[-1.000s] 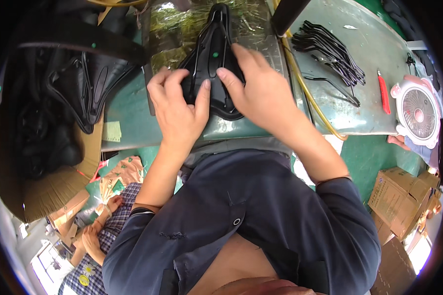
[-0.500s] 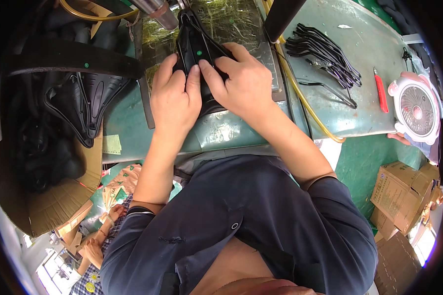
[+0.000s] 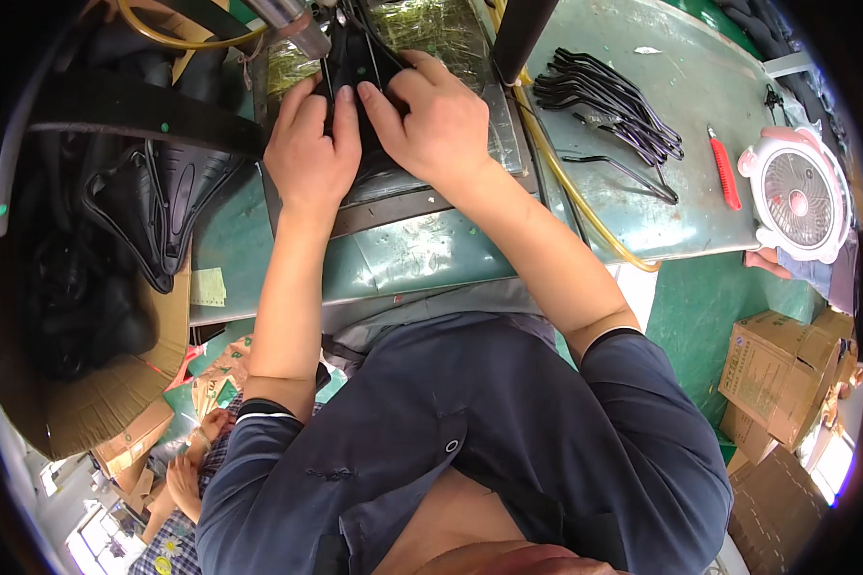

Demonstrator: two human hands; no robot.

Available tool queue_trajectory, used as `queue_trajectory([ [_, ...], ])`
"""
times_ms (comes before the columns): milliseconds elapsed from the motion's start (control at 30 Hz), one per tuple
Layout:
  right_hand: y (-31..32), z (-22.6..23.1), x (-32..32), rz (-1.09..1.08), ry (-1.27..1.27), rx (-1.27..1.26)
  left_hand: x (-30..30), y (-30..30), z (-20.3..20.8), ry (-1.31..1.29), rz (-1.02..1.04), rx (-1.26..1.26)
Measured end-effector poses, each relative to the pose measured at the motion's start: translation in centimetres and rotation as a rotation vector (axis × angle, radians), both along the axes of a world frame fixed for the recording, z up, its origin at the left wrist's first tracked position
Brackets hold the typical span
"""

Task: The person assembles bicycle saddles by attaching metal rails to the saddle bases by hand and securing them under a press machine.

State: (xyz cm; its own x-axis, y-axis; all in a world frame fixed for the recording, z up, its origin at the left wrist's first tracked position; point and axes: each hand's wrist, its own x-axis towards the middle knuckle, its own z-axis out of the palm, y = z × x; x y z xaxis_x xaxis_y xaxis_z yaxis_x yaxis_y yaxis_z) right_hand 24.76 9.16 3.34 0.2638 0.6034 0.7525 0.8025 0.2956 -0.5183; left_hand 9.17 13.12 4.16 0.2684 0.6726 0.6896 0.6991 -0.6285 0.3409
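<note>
A black bicycle saddle (image 3: 360, 59) lies underside up at the top of the head view, its narrow end pointing away beneath the metal machine head (image 3: 297, 34). My left hand (image 3: 312, 149) is closed on its left edge, thumb pressed on the saddle. On the opposite edge my right hand (image 3: 438, 123) grips it the same way, the two thumbs side by side. My palms and fingers cover much of the wide end. Beneath it is a flat plate wrapped in yellowish clear film (image 3: 441, 34).
Several black bent metal rods (image 3: 614, 105) lie on the green table right of a yellow hose (image 3: 585, 201), near a red-handled cutter (image 3: 724, 172) and a white-pink fan (image 3: 798, 196). At left, black saddles (image 3: 168, 206) fill a cardboard box (image 3: 105, 407). Another person's hands (image 3: 184, 479) show lower left.
Both my hands have pushed the saddle farther away from me, toward the machine head. The whole view has also shifted slightly.
</note>
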Motion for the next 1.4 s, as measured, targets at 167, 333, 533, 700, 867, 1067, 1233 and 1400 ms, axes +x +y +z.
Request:
queue_trajectory([
  [167, -1.1, 0.3, 0.1, 0.066, 0.047, -0.049, -0.4, -0.5, -0.4, -0.121, -0.015, 0.049],
  [333, -2.5, 1.7, 2.0, 0.225, 0.248, -0.219, -0.6, -1.6, 1.9, -0.124, 0.041, -0.316],
  [533, -7.7, 3.9, 6.7, 0.358, -0.108, -0.165, -3.6, -2.7, 3.4, -0.265, -0.095, -0.604],
  [700, -13.4, -2.3, 7.8, 0.296, 0.462, -0.275, -1.8, -7.6, 7.7, -0.652, -0.799, -1.244],
  [867, -13.7, -0.5, 12.8, -0.141, 0.345, -0.289, -11.3, -3.4, 5.6, -0.256, 0.185, -0.092],
  [1067, -2.7, 4.1, 30.7, 0.086, 1.156, -0.168, -20.5, 6.6, 1.4, 0.409, 0.645, -0.235],
  [1233, -10.4, 4.8, 24.4, -0.283, 0.059, -0.555, -26.4, 3.4, 3.1, 0.276, 0.613, -0.537],
  [1400, -17.7, 3.9, 21.3, -0.350, -0.418, -0.622, -25.3, -5.6, -1.1, -0.820, 0.405, -1.203],
])
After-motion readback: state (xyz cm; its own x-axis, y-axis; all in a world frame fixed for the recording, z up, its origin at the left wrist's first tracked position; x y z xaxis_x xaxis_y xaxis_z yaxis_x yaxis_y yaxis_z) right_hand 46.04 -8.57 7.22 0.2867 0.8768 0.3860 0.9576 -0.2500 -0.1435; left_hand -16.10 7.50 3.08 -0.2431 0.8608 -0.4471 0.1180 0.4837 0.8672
